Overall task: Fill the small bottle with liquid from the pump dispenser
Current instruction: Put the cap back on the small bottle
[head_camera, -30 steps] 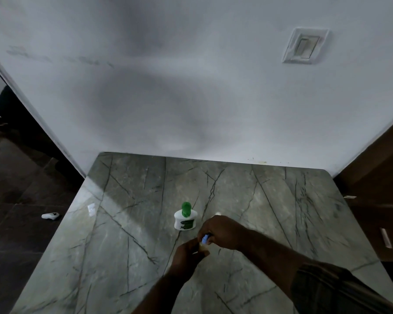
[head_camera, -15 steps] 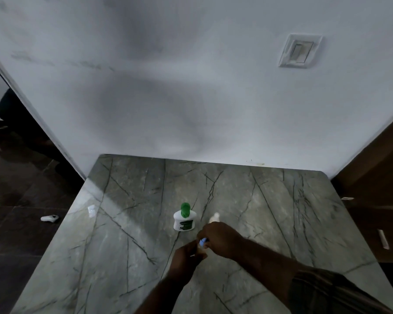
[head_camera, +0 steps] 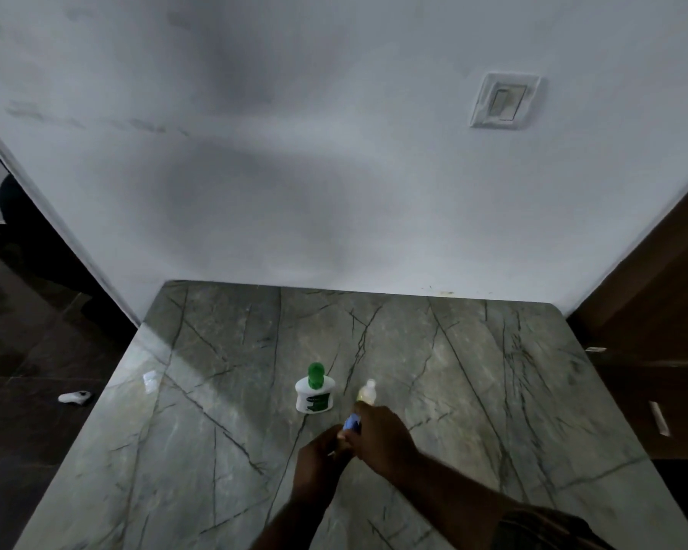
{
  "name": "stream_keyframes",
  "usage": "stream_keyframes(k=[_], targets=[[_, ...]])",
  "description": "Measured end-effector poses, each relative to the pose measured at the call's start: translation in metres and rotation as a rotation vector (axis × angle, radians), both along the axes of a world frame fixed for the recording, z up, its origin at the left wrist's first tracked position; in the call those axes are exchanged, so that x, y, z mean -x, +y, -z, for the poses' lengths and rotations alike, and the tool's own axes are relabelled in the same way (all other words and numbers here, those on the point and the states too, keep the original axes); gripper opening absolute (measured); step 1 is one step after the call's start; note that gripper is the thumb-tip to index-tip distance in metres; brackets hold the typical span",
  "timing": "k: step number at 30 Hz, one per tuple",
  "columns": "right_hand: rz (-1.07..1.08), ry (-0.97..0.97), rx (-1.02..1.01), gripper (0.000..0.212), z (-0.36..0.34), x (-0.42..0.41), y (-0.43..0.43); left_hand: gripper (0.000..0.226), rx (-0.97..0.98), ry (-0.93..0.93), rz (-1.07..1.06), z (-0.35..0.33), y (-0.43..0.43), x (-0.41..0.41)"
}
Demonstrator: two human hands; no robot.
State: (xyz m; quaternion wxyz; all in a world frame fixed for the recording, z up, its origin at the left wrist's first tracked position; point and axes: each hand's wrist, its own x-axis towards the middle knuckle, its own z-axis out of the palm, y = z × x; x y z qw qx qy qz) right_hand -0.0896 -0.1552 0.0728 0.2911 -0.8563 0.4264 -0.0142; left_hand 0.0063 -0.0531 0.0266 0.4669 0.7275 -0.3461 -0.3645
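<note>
A: Hands first, pls.
B: Both close together toward the front edge of the tabletop [head_camera: 493, 391], approx mid-width. L hand [head_camera: 318, 458] is curled round a small bottle [head_camera: 340, 435], body mostly hidden in the fist. R hand [head_camera: 382, 438], just to its right, pinches the blue cap [head_camera: 352, 422] on top.

A: Cap on or off?
B: Can't tell, too blurred.

A: Dispenser?
B: Pump dispenser [head_camera: 314, 394], white w/ green top, upright just beyond the hands, slightly left, near the tabletop's centre. No hand on it.

A: Anything else?
B: A pale yellowish bottle [head_camera: 368, 391] upright just beyond the R hand, right of the dispenser, not touching it. Farther back, the far edge meets a white wall [head_camera: 334, 192]; switch plate [head_camera: 505, 101] high on the right. Small white obj [head_camera: 74, 397] on the dark floor off the left edge.
</note>
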Motion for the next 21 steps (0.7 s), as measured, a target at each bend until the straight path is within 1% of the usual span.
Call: stream_keyframes(k=[2, 3, 6, 9, 12, 15, 16, 19, 21], targets=[[0.11, -0.043, -0.067, 0.049, 0.005, 0.006, 0.004, 0.031, 0.03, -0.019, -0.032, -0.002, -0.004, 0.001], [0.134, -0.05, -0.079, 0.052, 0.008, 0.009, 0.006, 0.032, 0.034, -0.036, -0.035, -0.003, -0.005, 0.002], [0.191, -0.101, -0.068, 0.043, 0.015, 0.014, 0.012, 0.032, 0.016, -0.066, 0.008, -0.001, -0.009, 0.004], [0.204, -0.137, 0.001, 0.035, 0.015, 0.015, 0.014, 0.033, 0.02, -0.138, 0.041, 0.002, -0.014, 0.004], [0.243, -0.164, 0.032, 0.031, 0.02, 0.02, 0.008, 0.041, -0.005, -0.115, 0.062, 0.008, -0.017, 0.004], [0.3, -0.163, 0.046, 0.022, 0.026, 0.03, -0.008, 0.056, -0.075, -0.137, 0.046, 0.019, -0.018, 0.001], [0.319, -0.162, 0.037, 0.02, 0.027, 0.034, -0.016, 0.054, -0.099, -0.133, 0.036, 0.021, -0.017, 0.0], [0.377, -0.143, 0.048, 0.024, 0.036, 0.047, -0.043, 0.037, -0.14, -0.123, -0.001, 0.025, -0.015, -0.005], [0.406, -0.103, 0.059, 0.023, 0.043, 0.05, -0.059, 0.037, -0.148, -0.156, -0.019, 0.032, -0.011, -0.008]])
